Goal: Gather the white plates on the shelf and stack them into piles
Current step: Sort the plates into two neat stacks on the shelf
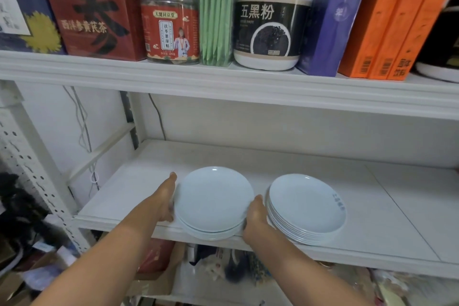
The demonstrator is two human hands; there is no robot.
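Two piles of white plates stand on the white middle shelf (372,218). The left pile (213,196) holds a few plates and overhangs the shelf's front edge a little. My left hand (165,200) grips its left rim and my right hand (255,218) grips its right rim, so both hold this pile. The right pile (306,204) is taller, with several plates, and small dark print shows on its top plate. It stands close beside my right hand, untouched.
The shelf above carries a red box (94,12), a red-labelled jar (171,25), green packets (216,15), a black-and-white tub (273,20), a purple box and orange boxes (387,20). A perforated metal upright (37,171) stands at the left. Clutter lies below the shelf.
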